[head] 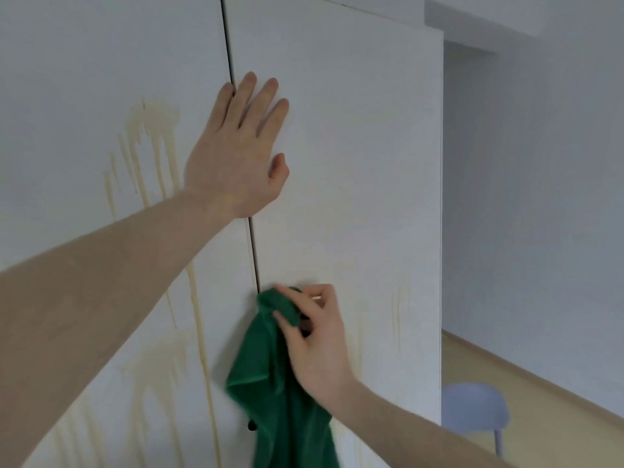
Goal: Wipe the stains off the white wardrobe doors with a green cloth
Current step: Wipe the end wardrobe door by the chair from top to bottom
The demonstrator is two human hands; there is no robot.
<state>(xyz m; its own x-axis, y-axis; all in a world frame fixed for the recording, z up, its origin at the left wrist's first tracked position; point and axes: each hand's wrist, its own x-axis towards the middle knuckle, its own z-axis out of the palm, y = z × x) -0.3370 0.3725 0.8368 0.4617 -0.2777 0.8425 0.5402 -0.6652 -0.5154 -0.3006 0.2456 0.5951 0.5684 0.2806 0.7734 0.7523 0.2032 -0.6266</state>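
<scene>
Wardrobe doors (354,146) smooth matt white; green cloth (270,383) soft, terry-like.

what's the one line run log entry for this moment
left hand: flat across door seam | right hand: grips green cloth on right door | left door: yellowish drip stains unwiped

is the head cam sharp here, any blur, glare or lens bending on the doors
Head view: soft, even light with no glare on the wardrobe doors. The gap between the doors bows, so there is wide-angle distortion. The green cloth looks slightly motion-blurred. The left hand is fairly sharp. The yellowish stains are readable but faint.
</scene>
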